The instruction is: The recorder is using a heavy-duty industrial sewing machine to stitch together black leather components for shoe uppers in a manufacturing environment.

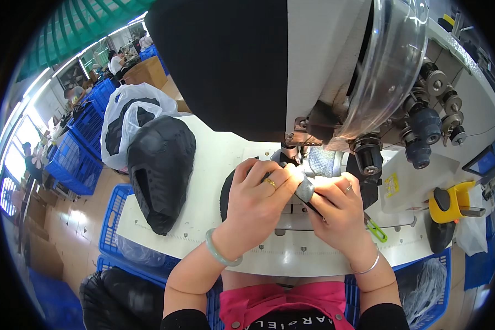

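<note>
A sewing machine (pixel 330 60) stands over a white table (pixel 214 159). Under its lit presser foot (pixel 292 153) lies a black and grey fabric piece (pixel 304 190), its far part a pale speckled mesh. My left hand (pixel 261 192), with a ring and a green bangle on the wrist, pinches the piece's left side just before the needle. From the right, my right hand (pixel 338 206) grips the folded grey edge between thumb and fingers. The two hands almost meet. Fingertips and fabric partly hide the exact stitching spot.
Black padded shoe uppers (pixel 162 170) rest at the table's left, beside a white plastic bag (pixel 140 110). Green-handled snips (pixel 377 231) lie right of my right wrist. A yellow holder (pixel 451 202) stands at the right edge. Blue crates (pixel 115 220) flank the table; people work far left.
</note>
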`<state>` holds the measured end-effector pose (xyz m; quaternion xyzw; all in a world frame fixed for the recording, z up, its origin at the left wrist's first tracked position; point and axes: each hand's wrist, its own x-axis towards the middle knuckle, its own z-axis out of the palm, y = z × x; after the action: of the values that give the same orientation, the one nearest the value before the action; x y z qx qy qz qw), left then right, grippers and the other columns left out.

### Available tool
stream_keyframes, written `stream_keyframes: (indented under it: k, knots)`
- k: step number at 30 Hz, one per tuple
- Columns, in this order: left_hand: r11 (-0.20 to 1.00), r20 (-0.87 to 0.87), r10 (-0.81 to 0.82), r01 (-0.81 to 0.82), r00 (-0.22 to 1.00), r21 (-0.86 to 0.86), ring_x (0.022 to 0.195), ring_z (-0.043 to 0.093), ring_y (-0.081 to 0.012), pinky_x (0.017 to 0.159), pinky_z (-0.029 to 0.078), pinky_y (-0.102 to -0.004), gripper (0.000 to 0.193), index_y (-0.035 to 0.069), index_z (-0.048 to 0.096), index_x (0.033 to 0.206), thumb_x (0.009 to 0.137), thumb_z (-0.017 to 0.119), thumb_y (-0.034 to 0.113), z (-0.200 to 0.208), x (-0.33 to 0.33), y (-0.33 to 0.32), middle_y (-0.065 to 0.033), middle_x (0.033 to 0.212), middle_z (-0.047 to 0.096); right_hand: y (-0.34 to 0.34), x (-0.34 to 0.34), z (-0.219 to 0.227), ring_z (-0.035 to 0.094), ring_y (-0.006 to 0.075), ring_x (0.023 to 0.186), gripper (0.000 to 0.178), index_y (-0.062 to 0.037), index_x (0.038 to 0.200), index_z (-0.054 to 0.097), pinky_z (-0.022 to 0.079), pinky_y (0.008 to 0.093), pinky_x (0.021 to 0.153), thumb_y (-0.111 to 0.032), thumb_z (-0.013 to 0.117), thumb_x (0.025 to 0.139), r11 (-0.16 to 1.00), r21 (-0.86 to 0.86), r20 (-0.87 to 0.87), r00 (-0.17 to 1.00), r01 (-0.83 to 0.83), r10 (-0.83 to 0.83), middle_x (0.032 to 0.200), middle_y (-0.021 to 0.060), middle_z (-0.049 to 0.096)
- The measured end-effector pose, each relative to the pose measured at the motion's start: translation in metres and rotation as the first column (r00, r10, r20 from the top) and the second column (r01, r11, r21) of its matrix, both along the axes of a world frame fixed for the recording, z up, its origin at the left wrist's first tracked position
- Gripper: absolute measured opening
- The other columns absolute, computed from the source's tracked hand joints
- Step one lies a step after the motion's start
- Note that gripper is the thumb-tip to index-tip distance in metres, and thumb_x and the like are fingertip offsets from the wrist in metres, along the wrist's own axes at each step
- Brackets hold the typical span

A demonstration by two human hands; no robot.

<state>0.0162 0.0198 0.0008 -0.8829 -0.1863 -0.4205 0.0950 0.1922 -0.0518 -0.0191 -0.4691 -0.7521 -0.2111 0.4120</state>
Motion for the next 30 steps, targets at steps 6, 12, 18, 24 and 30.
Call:
stream_keyframes:
  k: [6,12,18,24,30]
  knots:
    - [1.0,-0.006,-0.003,0.003,1.0,0.023,0.098,0.059,-0.022,0.092,0.046,-0.0415,0.031,0.002,0.069,0.102,0.072,0.062,0.007,0.002,0.002,0.003,-0.0058,0.106,0.064,0.002,-0.002,-0.001,0.057,0.022,0.089,0.022,-0.0062,0.089,0.069,0.042,0.0448,0.085,-0.006,0.076,0.068,1.0,0.01,0.003,1.0,0.014,-0.014,0.096,0.0026,0.06]
    - [0.999,-0.019,0.036,-0.036,0.999,-0.008,0.097,0.061,-0.0248,0.092,0.048,-0.0409,0.034,0.001,0.069,0.107,0.073,0.061,0.003,0.004,0.004,-0.002,-0.0069,0.106,0.065,-0.003,-0.003,0.0,0.059,0.0247,0.095,0.026,-0.0055,0.094,0.07,0.043,0.0479,0.089,-0.01,0.079,0.07,0.998,-0.054,-0.05,0.999,-0.021,0.018,0.101,0.0045,0.064]
    - [0.997,0.017,0.072,-0.073,0.997,0.034,0.093,0.063,-0.0246,0.082,0.052,-0.037,0.034,0.003,0.071,0.106,0.073,0.064,0.006,-0.003,0.007,-0.008,-0.007,0.107,0.067,-0.006,0.014,-0.007,0.061,0.0288,0.106,0.033,-0.0065,0.106,0.07,0.048,0.0475,0.092,-0.003,0.077,0.074,0.994,0.019,-0.05,0.993,-0.108,0.109,0.104,0.0068,0.066]
    - [0.977,0.221,0.002,0.045,0.975,-0.208,0.081,0.065,-0.0237,0.071,0.055,-0.0327,0.034,0.004,0.074,0.103,0.07,0.071,-0.003,-0.007,0.003,0.001,-0.0076,0.101,0.071,-0.009,0.023,0.005,0.059,0.021,0.069,0.043,-0.0182,0.127,0.067,0.049,0.0329,0.062,-0.018,0.074,0.084,0.936,-0.243,0.02,0.966,0.256,-0.258,0.081,0.0034,0.056]
    - [0.992,0.221,0.043,-0.016,0.974,-0.122,0.078,0.064,-0.0232,0.069,0.054,-0.0317,0.034,0.004,0.074,0.103,0.071,0.072,-0.004,-0.012,0.009,-0.011,-0.0073,0.101,0.072,-0.008,0.03,0.002,0.052,0.0186,0.051,0.044,-0.019,0.131,0.065,0.042,0.0336,0.047,-0.027,0.071,0.088,0.942,-0.254,0.095,0.974,0.222,-0.204,0.066,0.0036,0.045]
